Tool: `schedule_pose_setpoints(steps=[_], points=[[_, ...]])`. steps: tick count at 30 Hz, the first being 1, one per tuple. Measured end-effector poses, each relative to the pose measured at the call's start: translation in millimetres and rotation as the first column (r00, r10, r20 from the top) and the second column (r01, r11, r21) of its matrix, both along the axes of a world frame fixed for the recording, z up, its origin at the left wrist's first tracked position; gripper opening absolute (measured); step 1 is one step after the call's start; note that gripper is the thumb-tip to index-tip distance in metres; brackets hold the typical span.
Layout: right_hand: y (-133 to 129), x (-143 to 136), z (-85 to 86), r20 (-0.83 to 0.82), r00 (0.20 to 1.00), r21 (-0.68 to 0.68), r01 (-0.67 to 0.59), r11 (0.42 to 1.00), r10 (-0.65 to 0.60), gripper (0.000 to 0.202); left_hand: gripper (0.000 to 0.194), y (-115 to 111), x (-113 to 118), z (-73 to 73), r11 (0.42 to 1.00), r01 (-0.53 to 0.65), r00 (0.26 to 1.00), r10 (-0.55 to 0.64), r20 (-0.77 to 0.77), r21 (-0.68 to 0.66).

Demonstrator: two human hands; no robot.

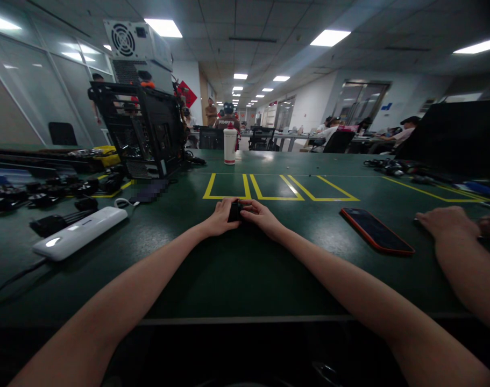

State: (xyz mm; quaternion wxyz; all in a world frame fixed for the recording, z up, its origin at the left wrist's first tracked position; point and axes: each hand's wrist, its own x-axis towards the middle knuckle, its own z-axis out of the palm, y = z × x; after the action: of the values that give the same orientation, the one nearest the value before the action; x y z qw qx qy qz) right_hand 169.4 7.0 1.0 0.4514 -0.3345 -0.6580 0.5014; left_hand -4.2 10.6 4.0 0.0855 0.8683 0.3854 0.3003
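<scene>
Both my hands meet over the middle of the green table (245,285), just in front of the yellow tape outlines (269,199). Between them is a small black blocky object (234,212); its exact kind is too small and dark to make out. My left hand (220,219) is closed around its left side. From the right, my right hand (261,216) has its bent fingers and thumb pressed on the same object. My fingers partly cover it.
A white power strip (81,234) with black plugs lies at left, before an open computer case (148,129) topped by a power supply (137,40). A white cup (229,145) stands behind the tape. A phone (376,230) and another person's hand (448,221) are at right.
</scene>
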Motion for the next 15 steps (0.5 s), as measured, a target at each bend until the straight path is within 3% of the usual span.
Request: schedule_pose_setpoints(steps=[8, 15], points=[[-3.1, -0.8, 2.1, -0.027, 0.999, 0.006, -0.035, 0.999, 0.035, 0.039, 0.062, 0.8, 0.8, -0.6, 1.0, 0.008, 1.0, -0.008, -0.003, 0.008], [-4.7, -0.9, 2.0, -0.016, 1.0, 0.017, -0.002, 1.0, 0.003, 0.028, 0.062, 2.0, 0.6, -1.3, 1.0, 0.009, 1.0, -0.009, -0.009, 0.014]])
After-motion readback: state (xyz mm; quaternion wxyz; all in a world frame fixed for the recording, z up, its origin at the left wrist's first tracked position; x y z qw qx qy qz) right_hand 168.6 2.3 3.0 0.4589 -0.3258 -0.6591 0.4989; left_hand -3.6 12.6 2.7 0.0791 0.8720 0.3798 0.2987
